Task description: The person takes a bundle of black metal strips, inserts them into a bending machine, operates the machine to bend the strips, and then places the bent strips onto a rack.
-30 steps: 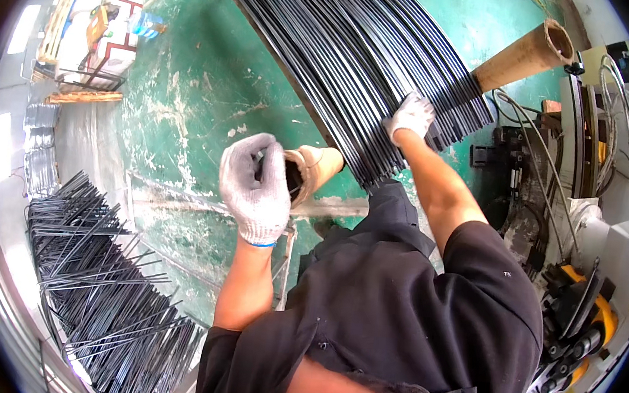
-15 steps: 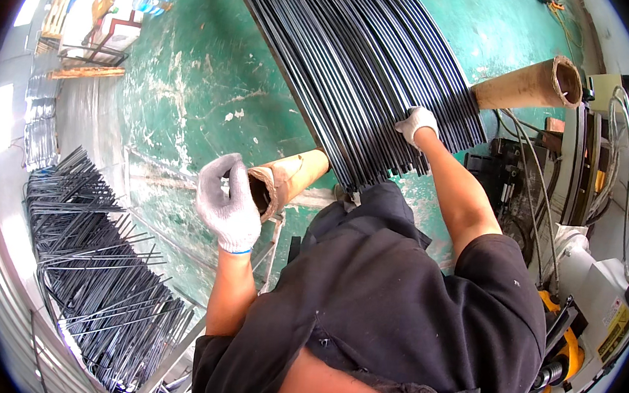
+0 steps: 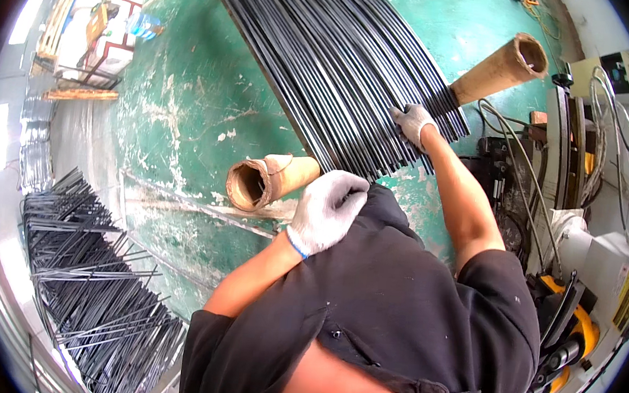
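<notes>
Long thin black rods lie side by side in a wide layer, their near ends toward my body. My right hand, in a white knit glove with a grey palm, rests on the right part of the layer, near those ends, its fingers curled down onto a rod. My left hand, gloved alike, is at the left corner of the rod ends, close to my body. Its fingers and thumb are bent together; whatever may be between the fingertips is hidden. Two brown cardboard tubes stick out from the layer, the left one and the right one.
A large heap of black rods lies on the lower left. Cables and a machine with yellow parts stand on the right. The worn green floor stretches to the left, with a wooden pallet piece beyond it.
My left hand has moved right, from beside the left tube's open end to the rod ends, its fingers closing. The right hand stays on the rods. The whole view has shifted slightly.
</notes>
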The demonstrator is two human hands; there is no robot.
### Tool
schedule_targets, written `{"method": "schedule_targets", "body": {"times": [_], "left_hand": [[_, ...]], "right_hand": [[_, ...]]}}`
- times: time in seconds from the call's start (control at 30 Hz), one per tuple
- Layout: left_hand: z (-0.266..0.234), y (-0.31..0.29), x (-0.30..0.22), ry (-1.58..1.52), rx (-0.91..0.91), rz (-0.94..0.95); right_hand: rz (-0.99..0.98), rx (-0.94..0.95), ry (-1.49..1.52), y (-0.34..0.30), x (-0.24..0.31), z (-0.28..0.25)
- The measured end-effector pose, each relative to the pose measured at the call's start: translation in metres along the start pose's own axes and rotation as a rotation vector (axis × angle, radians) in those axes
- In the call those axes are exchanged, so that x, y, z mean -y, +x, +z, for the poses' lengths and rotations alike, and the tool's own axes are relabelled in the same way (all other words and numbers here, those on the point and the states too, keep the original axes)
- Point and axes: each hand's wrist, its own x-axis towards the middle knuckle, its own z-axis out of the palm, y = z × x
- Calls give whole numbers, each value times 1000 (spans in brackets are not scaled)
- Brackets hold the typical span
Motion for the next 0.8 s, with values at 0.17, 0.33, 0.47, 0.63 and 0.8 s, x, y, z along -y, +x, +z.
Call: {"method": "schedule_targets", "body": {"times": [0.17, 0.33, 0.47, 0.63, 0.8], "left_hand": [[44, 14, 84, -572, -62, -311], [74, 57, 166, -936, 114, -601], [98, 82, 187, -1438, 178, -683], [150, 32, 164, -1401, 321, -734], [167, -39, 102, -1349, 429, -888]], "right_hand": [[17, -226, -466, -132, -33, 28], [230, -357, -336, -297, -158, 104], [428, -539, -404, -449, -268, 181], [514, -1082, -477, -516, -328, 262], [620, -1122, -475, -562, -416, 283]]}}
